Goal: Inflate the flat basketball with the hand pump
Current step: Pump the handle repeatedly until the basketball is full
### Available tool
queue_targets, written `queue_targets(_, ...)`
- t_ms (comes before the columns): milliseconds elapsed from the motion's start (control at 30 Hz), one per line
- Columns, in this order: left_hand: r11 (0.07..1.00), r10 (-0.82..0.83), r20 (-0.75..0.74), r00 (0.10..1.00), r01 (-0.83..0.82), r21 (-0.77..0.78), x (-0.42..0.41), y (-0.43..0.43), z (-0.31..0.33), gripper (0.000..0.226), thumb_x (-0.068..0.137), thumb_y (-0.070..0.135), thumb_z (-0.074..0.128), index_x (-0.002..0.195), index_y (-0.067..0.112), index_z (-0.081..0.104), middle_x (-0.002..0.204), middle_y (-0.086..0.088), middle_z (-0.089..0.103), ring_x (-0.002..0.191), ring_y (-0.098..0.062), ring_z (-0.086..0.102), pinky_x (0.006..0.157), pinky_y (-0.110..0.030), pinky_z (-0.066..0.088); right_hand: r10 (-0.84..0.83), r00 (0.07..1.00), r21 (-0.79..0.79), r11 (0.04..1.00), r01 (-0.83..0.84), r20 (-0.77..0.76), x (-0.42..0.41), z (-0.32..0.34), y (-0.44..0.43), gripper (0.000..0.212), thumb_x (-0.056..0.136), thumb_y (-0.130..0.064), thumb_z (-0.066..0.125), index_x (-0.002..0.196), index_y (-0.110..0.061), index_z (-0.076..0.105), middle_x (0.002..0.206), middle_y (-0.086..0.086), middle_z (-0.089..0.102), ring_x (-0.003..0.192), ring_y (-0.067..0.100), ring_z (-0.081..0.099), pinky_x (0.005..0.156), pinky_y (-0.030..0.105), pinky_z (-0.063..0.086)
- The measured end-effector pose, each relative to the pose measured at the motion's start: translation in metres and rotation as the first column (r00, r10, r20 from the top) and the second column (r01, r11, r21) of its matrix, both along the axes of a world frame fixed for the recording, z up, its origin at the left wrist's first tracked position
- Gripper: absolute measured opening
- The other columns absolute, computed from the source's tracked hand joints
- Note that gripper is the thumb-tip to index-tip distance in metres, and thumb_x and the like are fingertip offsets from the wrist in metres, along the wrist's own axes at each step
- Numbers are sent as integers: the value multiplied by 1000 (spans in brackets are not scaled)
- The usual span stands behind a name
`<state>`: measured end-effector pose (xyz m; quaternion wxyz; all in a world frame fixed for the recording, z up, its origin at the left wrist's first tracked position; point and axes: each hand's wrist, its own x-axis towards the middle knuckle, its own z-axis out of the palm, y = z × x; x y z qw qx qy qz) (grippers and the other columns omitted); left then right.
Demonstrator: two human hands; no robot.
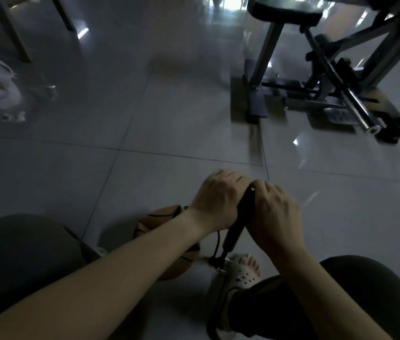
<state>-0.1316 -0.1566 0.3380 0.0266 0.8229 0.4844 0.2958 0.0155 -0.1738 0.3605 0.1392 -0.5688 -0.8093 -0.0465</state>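
Grey tiled floor (169, 119) is carrying the flat basketball (154, 220), lying beneath the left forearm. Left hand (216, 200) and right hand (275, 214) are gripping the hand pump (235, 231) top, fingers curled around it; 1 clog (243, 273) is sitting at its base.

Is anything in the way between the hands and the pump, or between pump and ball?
Nothing visible. The left hand and right hand both grip the pump top directly. A black hose runs from its base toward the basketball; the left forearm hides where it joins.
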Motion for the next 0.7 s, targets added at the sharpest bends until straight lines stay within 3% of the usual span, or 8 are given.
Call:
queue_targets(133,991,113,-210,971,-125,-43,10,-19,-65,4,88,14,48,90,15,51,86,-6,53,78,-24,44,70,-36,42,-24,985,-121,992,45,169,-9,-47,-15,9,81,-15,63,87,-14,57,77,5,54,62,20,47,54,33,39)
queue_targets(167,987,118,-246,962,-140,-75,12,-21,-80,6,90,15,44,92,15,50,89,-7,52,80,-24,44,72,-37,41,-14,980,-149,988,44,197,-11,-54,-16,7,81,-12,59,87,-14,57,78,6,55,64,22,49,55,34,39)
queue_targets(267,984,94,-280,955,-133,-122,14,-21,-107,8,91,15,42,94,15,49,90,-7,51,80,-25,45,73,-38,42,28,963,-304,951,56,267,-11,-66,-14,26,86,-13,34,104,-15,53,98,7,56,83,25,54,68,35,41)
queue_targets(367,983,90,-313,946,-136,-126,16,-18,-122,13,87,18,42,89,17,55,84,-3,53,74,-20,47,66,-32,39,80,954,-451,890,63,290,-9,-76,-9,24,92,-18,44,116,-15,45,113,6,52,97,24,52,78,34,42)
queue_targets(533,965,15,-365,931,-109,-240,21,-20,-152,10,90,19,52,99,16,53,90,-6,53,78,-22,45,67,-35,44,168,939,-639,767,67,299,-1,-97,-6,47,90,-30,58,129,-12,41,122,9,49,108,26,52,89,37,47)
queue_targets(700,927,-45,-386,921,-106,-359,30,-21,-133,28,87,26,32,103,18,53,93,-4,57,82,-22,48,69,-33,44,125,953,-695,711,108,276,-1,-90,-1,43,94,-27,57,132,-11,43,129,9,51,115,27,54,94,38,47)
